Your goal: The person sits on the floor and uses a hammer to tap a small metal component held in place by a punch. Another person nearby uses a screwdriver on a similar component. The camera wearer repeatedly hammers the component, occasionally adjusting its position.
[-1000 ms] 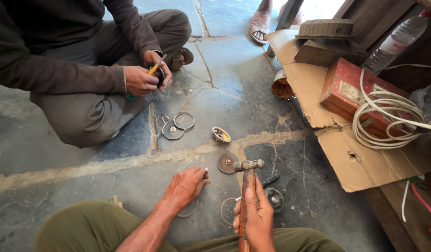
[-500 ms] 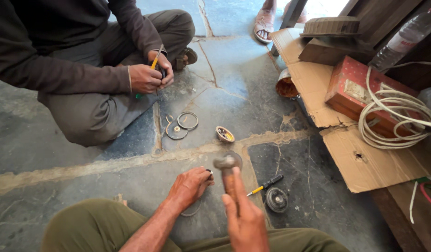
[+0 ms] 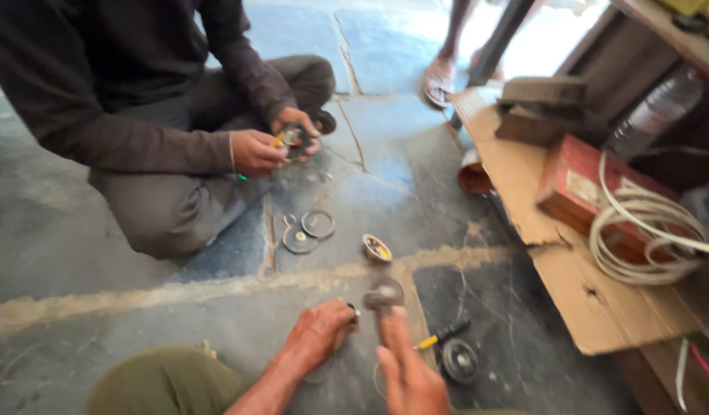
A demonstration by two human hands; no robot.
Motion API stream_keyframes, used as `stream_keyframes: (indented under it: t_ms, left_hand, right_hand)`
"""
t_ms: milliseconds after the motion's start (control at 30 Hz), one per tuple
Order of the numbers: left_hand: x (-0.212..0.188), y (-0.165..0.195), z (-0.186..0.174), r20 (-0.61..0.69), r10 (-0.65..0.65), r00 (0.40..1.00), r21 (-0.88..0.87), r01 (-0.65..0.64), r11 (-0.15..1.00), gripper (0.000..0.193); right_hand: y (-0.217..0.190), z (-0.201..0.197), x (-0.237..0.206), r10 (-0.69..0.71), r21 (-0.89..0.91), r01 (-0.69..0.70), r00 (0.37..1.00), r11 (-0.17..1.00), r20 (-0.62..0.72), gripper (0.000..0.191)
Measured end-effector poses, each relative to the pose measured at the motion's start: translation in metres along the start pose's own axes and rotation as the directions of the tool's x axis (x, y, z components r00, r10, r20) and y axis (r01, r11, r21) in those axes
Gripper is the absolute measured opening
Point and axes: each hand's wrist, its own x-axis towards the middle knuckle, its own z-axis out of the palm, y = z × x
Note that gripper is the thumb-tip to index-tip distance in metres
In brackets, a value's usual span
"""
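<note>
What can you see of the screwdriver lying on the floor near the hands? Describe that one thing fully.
The screwdriver is small, with a yellow and black handle; its shaft is too blurred to make out. It lies flat and slanted on the dark stone floor, its upper end pointing away to the right. The right hand is close on its left and a round black metal part sits just below it. Nothing grips it; whether the round part touches it cannot be told.

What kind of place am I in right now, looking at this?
Probably a small repair workshop, worked at floor level: metal rings and discs lie on the stone floor, a coil of white cable rests on flattened cardboard, and a screwdriver lies nearby.
</note>
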Motion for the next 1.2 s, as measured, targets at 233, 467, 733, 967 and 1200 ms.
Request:
stream_keyframes:
  t_ms: [233,467,733,967,1200]
  left_hand:
    - [0.002,-0.005,0.003,0.052,-0.010,0.999,0.000,0.010,1.000,0.010]
    - [0.000,0.001,-0.002,0.092,-0.117,0.989,-0.010,0.119,0.993,0.015]
    - [0.006,0.006,-0.010,0.095,-0.264,0.960,-0.075,0.271,0.960,0.018]
    - [0.008,0.010,-0.011,0.050,-0.252,0.967,-0.070,0.255,0.965,0.017]
    - [0.005,0.012,-0.011,0.071,-0.232,0.970,-0.051,0.236,0.970,0.016]
  right_hand:
    - [0.005,-0.014,-0.012,-0.269,-0.058,0.263,0.949,0.963,-0.167,0.063]
    - [0.036,0.014,-0.009,-0.120,-0.227,0.103,0.991,0.968,-0.063,0.064]
    - [0.013,-0.016,0.010,0.548,0.548,-0.527,0.824,0.650,0.142,0.057]
    - [0.011,-0.017,0.010,0.475,0.629,-0.464,0.864,0.624,0.166,0.063]
    - [-0.001,-0.020,0.010,0.563,0.598,-0.552,0.803,0.581,0.194,0.064]
